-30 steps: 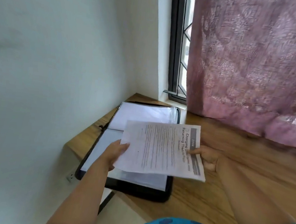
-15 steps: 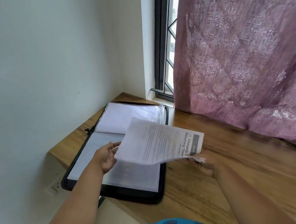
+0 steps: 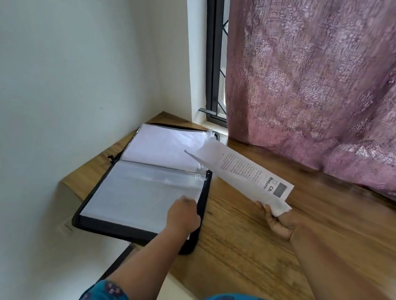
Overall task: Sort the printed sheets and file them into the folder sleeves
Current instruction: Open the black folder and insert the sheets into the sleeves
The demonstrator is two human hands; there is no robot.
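Head view. The right hand (image 3: pixel 278 223) pinches the printed sheet (image 3: pixel 244 173) at its near corner, fingers curled round the paper edge; the sheet is held clear of the desk, tilted and slightly bowed, its far end over the right edge of the folder (image 3: pixel 144 183). The left hand (image 3: pixel 182 218) rests on the near right area of the lower sleeve page (image 3: pixel 138 193), at the folder's zip edge, with fingers curled; whether it has pinched a sleeve edge cannot be told.

Step in hand, as judged: opening a sleeve to receive the sheet. Recommended procedure: separate the plastic layers at the open edge with the left hand, hold the mouth apart, then feed the sheet's leading edge in squarely. A one-corner hold lets paper sag; support along the edge would reduce buckling or creasing at the mouth.

The folder lies open and flat at the left corner of a wooden desk (image 3: pixel 255 241), beside a white wall (image 3: pixel 67 62). Behind it, a dark window frame (image 3: pixel 213 66) and a pink patterned curtain (image 3: pixel 334 78) whose hem rests on the desk.
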